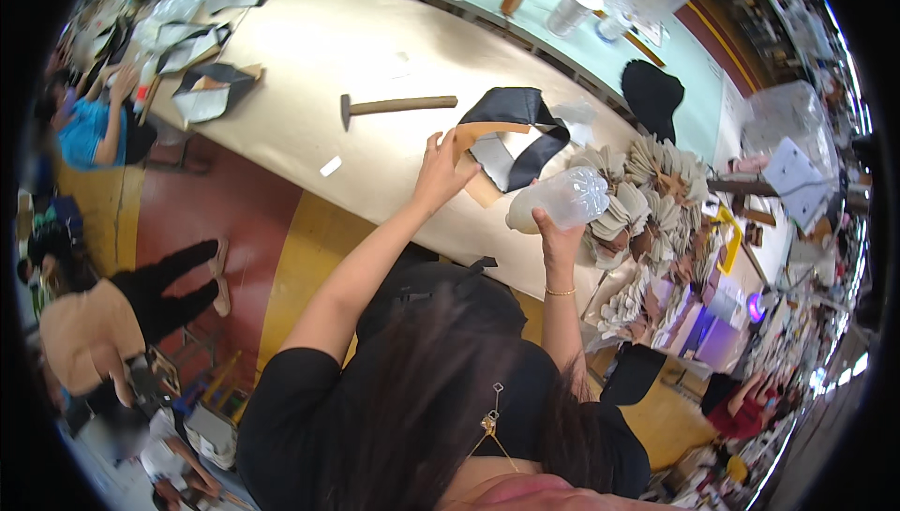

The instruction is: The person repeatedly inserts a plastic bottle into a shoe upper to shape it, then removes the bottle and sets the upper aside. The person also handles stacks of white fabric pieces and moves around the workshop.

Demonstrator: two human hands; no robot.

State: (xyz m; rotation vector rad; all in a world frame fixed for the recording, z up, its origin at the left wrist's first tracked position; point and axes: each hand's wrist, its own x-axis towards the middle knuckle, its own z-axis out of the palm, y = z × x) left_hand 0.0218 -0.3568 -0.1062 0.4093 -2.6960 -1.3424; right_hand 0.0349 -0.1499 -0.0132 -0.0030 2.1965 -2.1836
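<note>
A: What does the right hand (555,234) have?

B: Its grip is wrapped round the neck end of a clear bottle (561,200), fingers pressed together on it. The bottle lies tipped on its side in the air, body pointing right, above the near edge of the bench (309,52).

A: And the left hand (441,172)?

B: Its grip pinches the tan edge of a leather piece (511,136), thumb and fingers closed on it. The piece is black with a tan band and a pale lining, partly lifted off the bench, just left of the bottle.

A: So the two hands are close?

B: Near, but apart. The piece sits between them and a little further from the person.

A: What lies around them?

B: A hammer (394,105) with a wooden handle lies flat on the bench, left of the piece and apart from it. Right of the bottle, stacks of folded tan pieces (647,202) crowd the bench end, just beside the bottle. Beyond them lies a black cloth (652,94).

A: Further out?

B: More black and pale pieces (211,89) lie at the far left end of the bench. White spools (572,7) stand on the green surface behind. A person in blue (89,131) sits at that left end, another person (103,319) sits on the floor lower left.
</note>
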